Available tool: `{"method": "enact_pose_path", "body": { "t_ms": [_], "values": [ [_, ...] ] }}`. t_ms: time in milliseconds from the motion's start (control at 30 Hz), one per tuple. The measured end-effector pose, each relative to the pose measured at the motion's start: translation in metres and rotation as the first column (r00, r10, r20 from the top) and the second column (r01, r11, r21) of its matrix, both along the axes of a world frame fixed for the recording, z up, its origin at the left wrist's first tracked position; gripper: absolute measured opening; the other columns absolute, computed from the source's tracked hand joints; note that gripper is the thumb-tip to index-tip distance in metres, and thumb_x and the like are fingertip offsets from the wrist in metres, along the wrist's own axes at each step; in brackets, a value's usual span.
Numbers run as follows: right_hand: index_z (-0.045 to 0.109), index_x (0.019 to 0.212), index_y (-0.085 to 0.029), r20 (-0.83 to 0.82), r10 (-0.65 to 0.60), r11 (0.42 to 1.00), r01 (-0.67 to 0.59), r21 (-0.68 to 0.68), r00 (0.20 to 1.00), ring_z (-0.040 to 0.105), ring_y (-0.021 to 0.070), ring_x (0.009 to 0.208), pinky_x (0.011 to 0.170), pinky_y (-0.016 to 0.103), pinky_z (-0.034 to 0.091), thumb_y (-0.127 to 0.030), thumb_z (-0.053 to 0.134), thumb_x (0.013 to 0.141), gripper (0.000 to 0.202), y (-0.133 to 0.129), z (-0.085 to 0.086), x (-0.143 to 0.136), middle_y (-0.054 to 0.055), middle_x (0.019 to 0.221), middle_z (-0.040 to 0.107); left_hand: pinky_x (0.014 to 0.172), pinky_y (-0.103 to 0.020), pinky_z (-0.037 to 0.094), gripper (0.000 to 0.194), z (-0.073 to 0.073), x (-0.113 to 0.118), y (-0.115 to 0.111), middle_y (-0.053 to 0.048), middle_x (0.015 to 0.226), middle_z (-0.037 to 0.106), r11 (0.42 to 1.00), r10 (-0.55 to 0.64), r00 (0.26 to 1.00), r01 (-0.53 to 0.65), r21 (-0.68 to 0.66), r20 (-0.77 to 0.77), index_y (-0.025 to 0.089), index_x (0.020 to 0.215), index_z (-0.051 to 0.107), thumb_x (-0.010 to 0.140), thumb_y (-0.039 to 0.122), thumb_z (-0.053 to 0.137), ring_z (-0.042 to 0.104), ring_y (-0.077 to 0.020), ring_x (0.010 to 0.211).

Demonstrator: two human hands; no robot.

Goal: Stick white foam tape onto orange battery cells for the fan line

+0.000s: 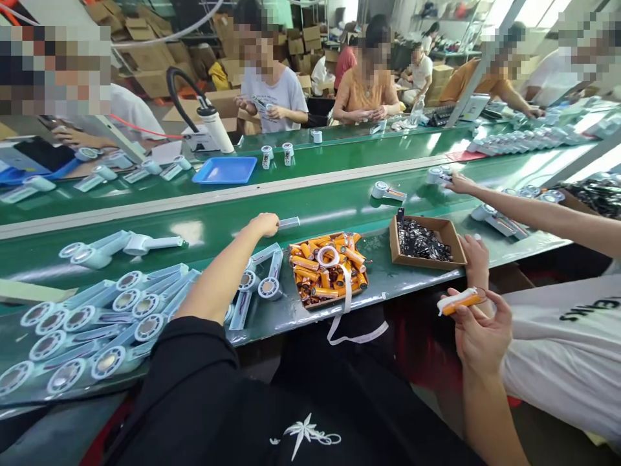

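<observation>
Orange battery (466, 301) with a white strip along it was up off the surface, at right, pinched between thumb and fingers of the right hand (484, 330); thin wire at its finger end. Left hand (264, 224) reached out over the green belt (223, 213), fingers closed on a light-blue part (290, 222); exact finger placement couldn't be told.

Between the arms, on the surface (376, 285): open box of batteries (330, 268), orange, piled loose, with a white tape roll (328, 256) on top. Its tape end hung over the front edge. Right of that, cardboard box (453, 259) of small black pieces (421, 241).

Left side: many light-blue fan housings (109, 362), round heads with handles, piled together. More lay on the belt; one sat alone beyond the boxes. Blue tray (225, 170) on the far side, two small upright units (288, 154) near it, dark marks too small to read.

Text: co-worker's white shirt (563, 349) at right had black letters, partly readable, seemingly "ENKS". No brand could be read on the batteries. Wearer's black shirt (233, 414) showed a white star-like design. Co-worker's hand (460, 184) touched a housing on the belt.
</observation>
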State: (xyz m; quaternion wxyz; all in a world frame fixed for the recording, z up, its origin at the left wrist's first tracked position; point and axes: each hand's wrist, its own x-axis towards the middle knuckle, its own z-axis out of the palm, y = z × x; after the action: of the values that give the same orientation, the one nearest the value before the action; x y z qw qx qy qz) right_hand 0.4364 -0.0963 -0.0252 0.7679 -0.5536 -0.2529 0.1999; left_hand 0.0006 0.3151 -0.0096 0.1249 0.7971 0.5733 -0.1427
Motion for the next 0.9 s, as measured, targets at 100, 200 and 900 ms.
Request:
{"method": "enact_pose_path", "body": {
  "t_ms": [100, 200, 900],
  "values": [
    [0.054, 0.106, -0.028, -0.001, 0.056, 0.998, -0.056, 0.029, 0.998, 0.082, 0.0363, 0.088, 0.071, 0.052, 0.071, -0.028, 0.099, 0.059, 0.065, -0.001, 0.004, -0.006, 0.002, 0.093, 0.079, 0.108, -0.050, 0.053, 0.034, -0.002, 0.027, 0.004, -0.010, 0.130, 0.070, 0.999, -0.042, 0.999, 0.042, 0.002, -0.033, 0.018, 0.121, 0.070, 0.100, 0.045, 0.067, 0.066, -0.0255, 0.122],
    [0.049, 0.098, -0.029, 0.032, 0.110, 0.993, -0.111, 0.028, 0.993, 0.082, 0.0354, 0.089, 0.072, 0.051, 0.071, -0.026, 0.099, 0.058, 0.065, -0.003, 0.006, -0.009, -0.002, 0.088, 0.078, 0.107, -0.050, 0.054, 0.035, 0.000, 0.040, 0.006, -0.010, 0.131, 0.069, 0.998, -0.065, 0.997, 0.066, 0.012, -0.040, 0.018, 0.122, 0.070, 0.100, 0.045, 0.068, 0.066, -0.0253, 0.121],
    [0.052, 0.117, -0.023, 0.420, 0.755, 0.655, -0.611, -0.444, 0.504, 0.077, 0.0186, 0.088, 0.087, 0.036, 0.061, -0.039, 0.075, 0.081, 0.045, 0.330, 0.053, -0.147, 0.003, 0.098, 0.082, 0.097, -0.030, 0.052, 0.025, -0.013, 0.047, 0.042, -0.004, 0.118, 0.079, 0.959, -0.282, 0.918, 0.257, 0.121, 0.279, 0.028, 0.103, 0.080, 0.082, 0.029, 0.067, 0.071, -0.0237, 0.111]
  ]
}}
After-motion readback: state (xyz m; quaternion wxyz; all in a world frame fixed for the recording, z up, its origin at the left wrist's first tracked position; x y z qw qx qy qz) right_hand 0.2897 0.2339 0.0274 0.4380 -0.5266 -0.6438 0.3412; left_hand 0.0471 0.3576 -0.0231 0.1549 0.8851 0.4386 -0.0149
